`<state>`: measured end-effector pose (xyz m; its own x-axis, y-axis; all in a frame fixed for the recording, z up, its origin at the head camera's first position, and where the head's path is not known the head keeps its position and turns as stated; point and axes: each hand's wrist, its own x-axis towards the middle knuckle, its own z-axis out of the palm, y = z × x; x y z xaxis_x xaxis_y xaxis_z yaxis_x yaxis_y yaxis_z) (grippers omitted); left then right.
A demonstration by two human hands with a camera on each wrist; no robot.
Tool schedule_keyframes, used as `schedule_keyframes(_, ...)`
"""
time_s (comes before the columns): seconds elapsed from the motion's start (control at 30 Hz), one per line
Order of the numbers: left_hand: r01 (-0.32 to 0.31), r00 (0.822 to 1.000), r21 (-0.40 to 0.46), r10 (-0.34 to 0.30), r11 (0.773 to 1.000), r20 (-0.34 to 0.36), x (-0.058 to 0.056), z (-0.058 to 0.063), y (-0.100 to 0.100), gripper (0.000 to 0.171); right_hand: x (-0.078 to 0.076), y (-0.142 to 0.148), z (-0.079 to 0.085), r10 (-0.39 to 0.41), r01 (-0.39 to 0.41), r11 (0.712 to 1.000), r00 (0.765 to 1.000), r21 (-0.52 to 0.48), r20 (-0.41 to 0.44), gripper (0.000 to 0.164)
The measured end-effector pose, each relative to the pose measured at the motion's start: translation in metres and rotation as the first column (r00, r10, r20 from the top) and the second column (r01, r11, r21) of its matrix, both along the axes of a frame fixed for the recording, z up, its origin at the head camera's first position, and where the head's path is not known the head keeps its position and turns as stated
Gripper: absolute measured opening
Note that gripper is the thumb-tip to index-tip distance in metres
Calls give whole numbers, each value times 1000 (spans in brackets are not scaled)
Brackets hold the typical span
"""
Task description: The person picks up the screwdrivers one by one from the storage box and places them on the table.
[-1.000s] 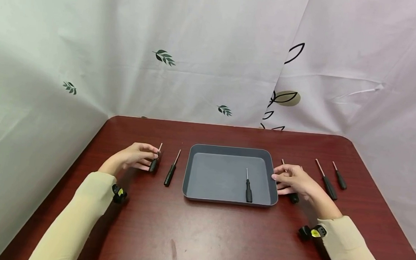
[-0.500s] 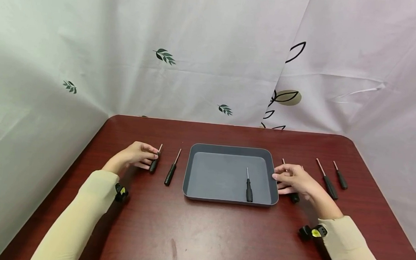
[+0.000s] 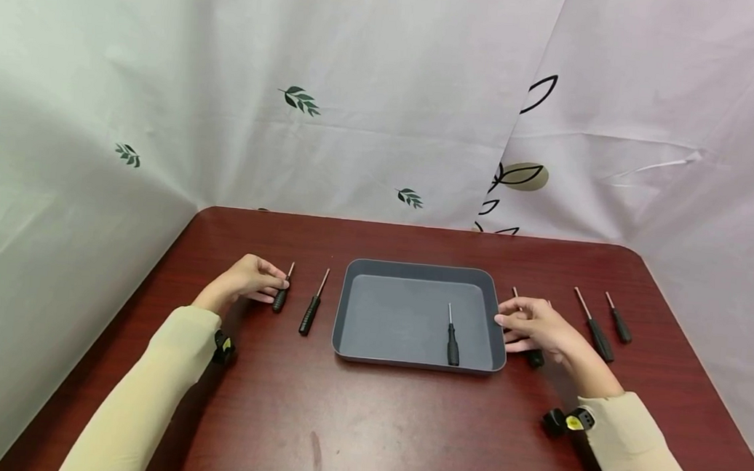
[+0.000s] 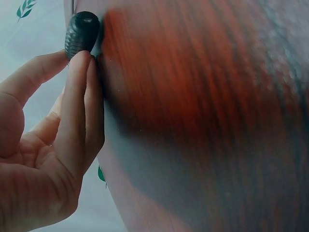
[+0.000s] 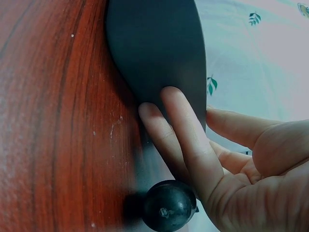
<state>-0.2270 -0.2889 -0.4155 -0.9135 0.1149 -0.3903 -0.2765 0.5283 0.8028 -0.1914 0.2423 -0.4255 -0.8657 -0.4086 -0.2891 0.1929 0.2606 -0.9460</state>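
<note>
My left hand (image 3: pixel 249 278) pinches a screwdriver (image 3: pixel 280 300) between thumb and fingers at the left of the table. In the left wrist view its black ribbed handle (image 4: pixel 83 31) sits at the fingertips, close by the table surface. Beside it lies a second black-handled screwdriver (image 3: pixel 309 314). My right hand (image 3: pixel 531 323) grips the right wall of a grey tray (image 3: pixel 407 364); in the right wrist view two fingers (image 5: pixel 186 125) press the tray's outer wall, with the thumb at the rim. Inside the tray lies one screwdriver (image 3: pixel 452 346). Another screwdriver (image 3: pixel 535 358) lies partly hidden under the right hand.
Two more screwdrivers, a longer one (image 3: pixel 598 338) and a shorter one (image 3: pixel 620 325), lie at the right of the reddish-brown table (image 3: pixel 350 438). A white curtain (image 3: pixel 374 82) with leaf prints hangs behind the table's far edge and along both sides.
My left wrist and forearm have shifted slightly to the right, with the fingers staying at the screwdriver. The right hand and the tray have hardly moved.
</note>
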Motion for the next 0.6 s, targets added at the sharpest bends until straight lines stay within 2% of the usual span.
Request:
schedule_keyframes(0.23, 11, 1000, -33, -12, 999, -26, 1, 0, 3, 24, -1, 0, -3, -1, 1, 1000, 1000, -1, 0, 46)
schedule_keyframes(0.6, 3, 1000, -84, -6, 996, -30, 2, 1, 7, 24, -1, 0, -1, 1, -1, 1000, 1000, 11, -4, 47)
